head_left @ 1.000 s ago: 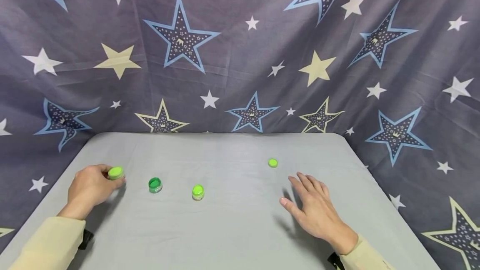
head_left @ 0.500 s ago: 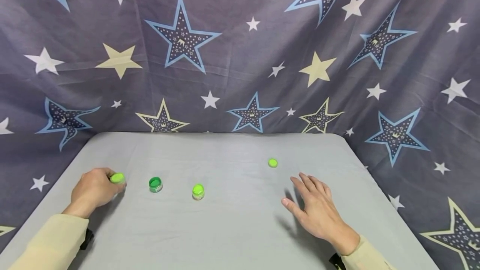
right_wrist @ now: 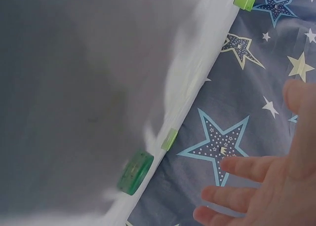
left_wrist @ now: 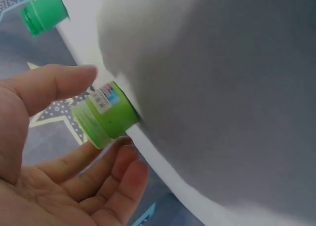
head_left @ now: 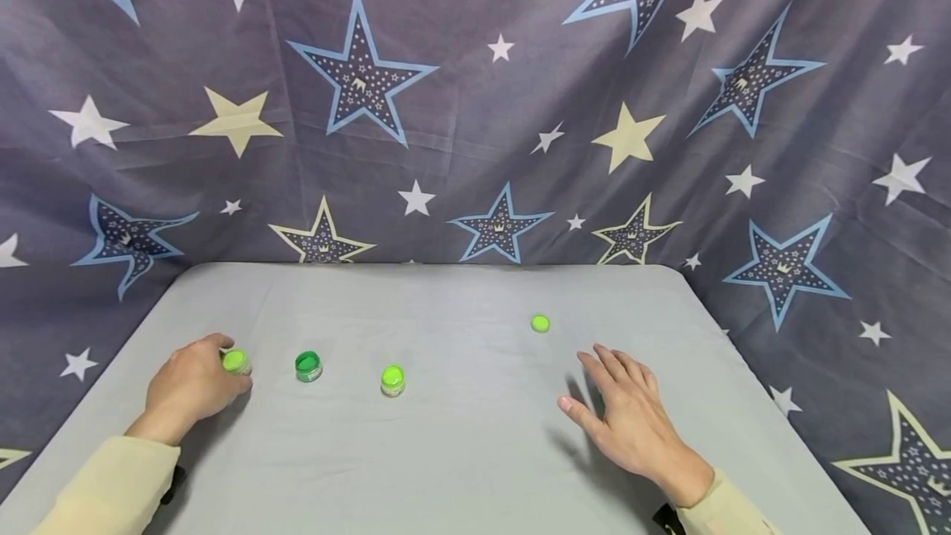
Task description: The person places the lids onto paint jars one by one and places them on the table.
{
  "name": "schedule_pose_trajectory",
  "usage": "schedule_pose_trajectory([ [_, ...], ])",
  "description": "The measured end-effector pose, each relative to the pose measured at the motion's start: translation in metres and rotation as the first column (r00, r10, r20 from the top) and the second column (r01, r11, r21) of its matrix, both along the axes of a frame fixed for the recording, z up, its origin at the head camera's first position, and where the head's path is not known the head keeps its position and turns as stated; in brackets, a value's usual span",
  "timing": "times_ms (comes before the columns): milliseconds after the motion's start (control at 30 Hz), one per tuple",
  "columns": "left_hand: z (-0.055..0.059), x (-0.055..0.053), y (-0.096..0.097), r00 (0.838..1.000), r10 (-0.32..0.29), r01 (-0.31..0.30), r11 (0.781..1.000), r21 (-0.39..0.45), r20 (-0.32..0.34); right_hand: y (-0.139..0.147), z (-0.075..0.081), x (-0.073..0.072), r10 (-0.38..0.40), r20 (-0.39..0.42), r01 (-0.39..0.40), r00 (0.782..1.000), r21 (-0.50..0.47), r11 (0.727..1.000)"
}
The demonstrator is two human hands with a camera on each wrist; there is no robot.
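Observation:
A light green jar [head_left: 236, 362] stands upright on the grey table at the left, between the thumb and fingers of my left hand [head_left: 191, 386]. In the left wrist view the jar [left_wrist: 111, 115] sits on the cloth, with the thumb [left_wrist: 66, 85] apart from its labelled side and the fingers loosely curved on the other side. My right hand [head_left: 627, 415] hovers palm down at the right, fingers spread and holding nothing. A dark green lid [right_wrist: 136, 171] lies near it in the right wrist view, mostly hidden by that hand in the head view.
Right of my left hand stands an uncovered dark green jar [head_left: 308, 366]. Farther right is a bright green jar [head_left: 392, 381]. A small light green lid [head_left: 540, 323] lies beyond my right hand. A star-patterned curtain [head_left: 475, 106] hangs behind the table [head_left: 461, 469].
My left hand has lowered the light green jar onto the table and loosened its fingers from it. The right hand has barely moved.

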State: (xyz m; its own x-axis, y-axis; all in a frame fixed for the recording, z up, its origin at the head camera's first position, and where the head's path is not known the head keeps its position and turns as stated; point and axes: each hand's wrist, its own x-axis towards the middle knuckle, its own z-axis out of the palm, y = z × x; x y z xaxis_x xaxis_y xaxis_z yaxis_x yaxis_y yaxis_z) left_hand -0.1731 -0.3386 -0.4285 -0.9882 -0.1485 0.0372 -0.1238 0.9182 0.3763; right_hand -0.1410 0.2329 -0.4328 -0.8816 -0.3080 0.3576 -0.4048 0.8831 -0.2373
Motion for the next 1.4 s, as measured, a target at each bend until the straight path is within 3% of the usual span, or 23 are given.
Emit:
schedule_pose_trajectory([
  [167, -0.003, 0.006, 0.006, 0.994, -0.002, 0.007, 0.999, 0.045, -0.111, 0.002, 0.001, -0.002, -0.002, -0.004, 0.002, 1.0, -0.003, 1.0],
  [267, -0.002, 0.009, 0.012, 0.979, 0.009, 0.004, 0.998, 0.061, -0.204, 0.004, 0.002, -0.003, -0.005, -0.002, 0.005, 1.0, -0.004, 1.0],
  [433, 0.004, 0.017, 0.031, 0.919, -0.022, 0.055, 0.996, 0.074, -0.393, 0.006, 0.002, -0.003, -0.012, 0.008, 0.012, 1.0, -0.003, 1.0],
  [533, 0.008, 0.021, 0.043, 0.886, -0.051, 0.102, 0.991, 0.087, -0.461, 0.006, 0.002, -0.005, -0.015, 0.013, 0.015, 1.0, -0.005, 1.0],
  [667, 0.01, 0.022, 0.053, 0.865, -0.064, 0.128, 0.987, 0.096, -0.498, 0.008, 0.002, -0.006, -0.018, 0.012, 0.018, 1.0, -0.013, 1.0],
  [733, 0.01, 0.023, 0.056, 0.869, -0.064, 0.131, 0.986, 0.105, -0.491, 0.008, 0.002, -0.006, -0.019, 0.011, 0.02, 1.0, -0.016, 1.0],
  [967, 0.008, 0.025, 0.068, 0.914, -0.1, 0.179, 0.969, 0.17, -0.392, 0.011, 0.004, -0.005, -0.031, 0.007, 0.031, 1.0, -0.023, 0.999],
  [1100, 0.002, 0.024, 0.075, 0.927, -0.127, 0.199, 0.964, 0.177, -0.353, 0.013, 0.003, -0.005, -0.034, 0.007, 0.034, 0.999, -0.031, 0.999],
  [1400, -0.004, 0.019, 0.079, 0.968, -0.107, 0.147, 0.975, 0.164, -0.227, 0.018, 0.002, -0.007, -0.05, 0.009, 0.051, 0.999, -0.107, 0.993],
])
